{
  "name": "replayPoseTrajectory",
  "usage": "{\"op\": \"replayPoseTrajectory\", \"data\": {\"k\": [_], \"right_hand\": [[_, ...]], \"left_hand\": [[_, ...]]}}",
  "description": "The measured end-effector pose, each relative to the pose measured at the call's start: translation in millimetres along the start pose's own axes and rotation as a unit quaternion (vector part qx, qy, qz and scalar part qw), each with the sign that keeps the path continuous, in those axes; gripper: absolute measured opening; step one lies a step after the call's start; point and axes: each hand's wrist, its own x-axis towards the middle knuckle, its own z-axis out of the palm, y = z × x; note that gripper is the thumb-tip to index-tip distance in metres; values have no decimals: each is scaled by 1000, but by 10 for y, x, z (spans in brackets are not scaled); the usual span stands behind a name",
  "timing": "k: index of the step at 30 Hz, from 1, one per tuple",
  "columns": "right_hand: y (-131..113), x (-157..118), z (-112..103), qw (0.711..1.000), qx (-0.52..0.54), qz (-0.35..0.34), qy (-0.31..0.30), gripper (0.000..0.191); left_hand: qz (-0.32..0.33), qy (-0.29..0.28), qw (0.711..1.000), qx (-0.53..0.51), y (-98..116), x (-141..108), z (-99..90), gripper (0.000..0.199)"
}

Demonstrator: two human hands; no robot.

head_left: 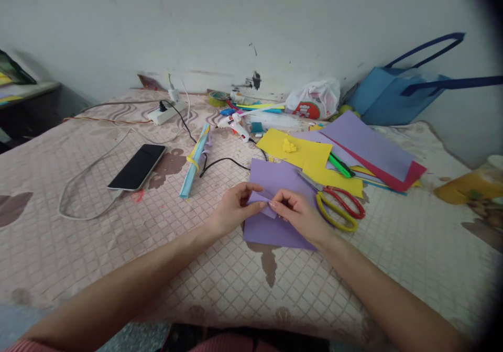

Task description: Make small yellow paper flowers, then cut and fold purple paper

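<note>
Both hands meet over a purple sheet of paper (285,234) lying on the table. Pinched between the thumb and fingers of my left hand (238,205) is a small piece of purple paper (264,207). My right hand (293,209) has its fingertips closed on the right side of that same piece. Just right of my right hand lie scissors (340,205) with one red and one yellow handle, their blades partly over the purple sheet. Behind the sheet, yellow paper (310,147) carries a small yellow paper shape (289,145).
A phone (137,167) on a cable lies left, near a light-blue folded strip (194,161). Further back are a power strip (167,112), a glue gun (236,125) and a plastic bag (314,99). To the right are a green cutter (341,164), stacked paper (373,142), a blue bag (393,98) and a yellow-orange container (467,184).
</note>
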Motion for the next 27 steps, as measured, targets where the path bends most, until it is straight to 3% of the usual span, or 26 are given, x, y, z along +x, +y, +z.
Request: {"op": "replayPoseTrajectory", "data": {"k": [5, 14, 18, 23, 27], "right_hand": [[29, -6, 13, 998, 49, 2, 31, 26], [64, -18, 86, 996, 73, 25, 47, 29], [63, -19, 82, 995, 73, 14, 59, 27], [60, -18, 75, 994, 84, 16, 73, 28], [47, -21, 93, 993, 77, 21, 82, 28]], "left_hand": [[-80, -15, 993, -88, 44, -21, 24, 30], [-121, -1, 986, -113, 90, -28, -28, 25], [-120, -10, 986, -115, 130, -27, -56, 27], [-94, 29, 991, -88, 141, -11, -75, 29], [-84, 28, 993, -77, 142, -11, -84, 29]]}}
